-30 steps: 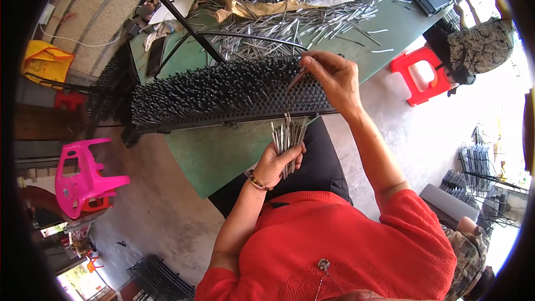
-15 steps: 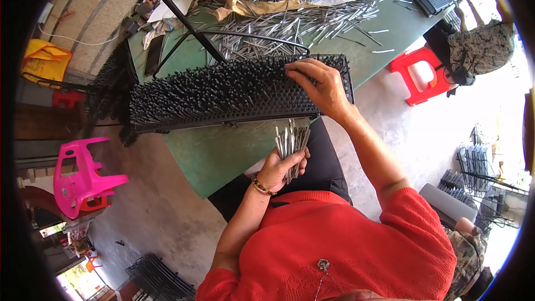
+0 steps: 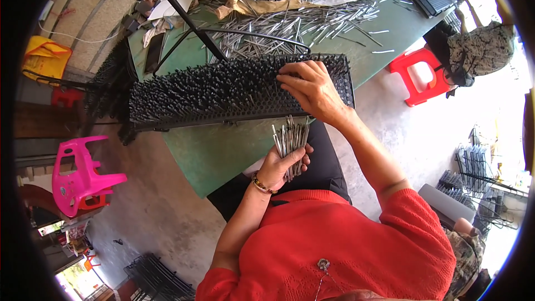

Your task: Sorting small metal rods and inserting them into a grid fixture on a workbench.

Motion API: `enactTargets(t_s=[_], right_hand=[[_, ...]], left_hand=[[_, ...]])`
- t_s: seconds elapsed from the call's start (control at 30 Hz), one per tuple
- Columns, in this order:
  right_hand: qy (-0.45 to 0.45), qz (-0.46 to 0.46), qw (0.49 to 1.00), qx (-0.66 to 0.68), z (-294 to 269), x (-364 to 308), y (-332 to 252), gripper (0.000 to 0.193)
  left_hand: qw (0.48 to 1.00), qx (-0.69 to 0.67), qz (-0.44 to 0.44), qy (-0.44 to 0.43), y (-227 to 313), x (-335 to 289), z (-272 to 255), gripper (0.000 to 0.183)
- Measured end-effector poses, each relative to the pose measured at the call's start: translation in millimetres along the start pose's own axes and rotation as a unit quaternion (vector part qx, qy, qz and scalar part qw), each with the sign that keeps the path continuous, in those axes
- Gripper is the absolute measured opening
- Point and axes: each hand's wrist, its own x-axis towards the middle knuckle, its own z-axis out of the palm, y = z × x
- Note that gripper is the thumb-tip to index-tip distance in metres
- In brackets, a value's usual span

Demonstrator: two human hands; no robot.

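Fingers [image 3: 306, 159] (left hand [image 3: 277, 168], snugly curled) round metal strips [image 3: 290, 137]

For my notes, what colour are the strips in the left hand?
The strips are silvery grey, showing best in the head view.

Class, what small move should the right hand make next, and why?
Perhaps, after leaving the black rack, take one of the metal strips: the left hand grips many, and holes beside the right hand look unfilled.
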Motion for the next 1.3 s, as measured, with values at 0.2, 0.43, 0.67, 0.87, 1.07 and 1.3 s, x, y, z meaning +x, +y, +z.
enactTargets(t_s=[0.2, 0.43, 0.67, 0.87, 1.07, 1.3], right_hand=[[0.037, 0.047, 0.998, 0.022, -2, 1, -1, 0.019], [-0.182, 0.32, 0.887, 0.279, -20, -18, -23, 0.024], [-0.037, 0.37, 0.826, 0.424, -22, -8, -18, 0.023], [0.133, 0.208, 0.934, 0.257, -18, 32, -22, 0.017], [0.13, 0.141, 0.967, 0.167, 7, 34, -7, 0.014], [0.107, 0.137, 0.975, 0.138, 15, 25, -8, 0.015]], left_hand=[[0.999, -0.02, 0.014, 0.028, 3, 0, 3, 0.024], [0.995, -0.022, 0.077, 0.052, 14, -1, 3, 0.026], [0.997, -0.031, 0.051, 0.056, 7, -5, 1, 0.026], [0.998, -0.025, 0.044, 0.028, 4, -5, 1, 0.022], [0.998, -0.029, 0.03, 0.046, 3, -9, -3, 0.021], [0.996, -0.049, 0.015, 0.074, 4, -10, -4, 0.024]])
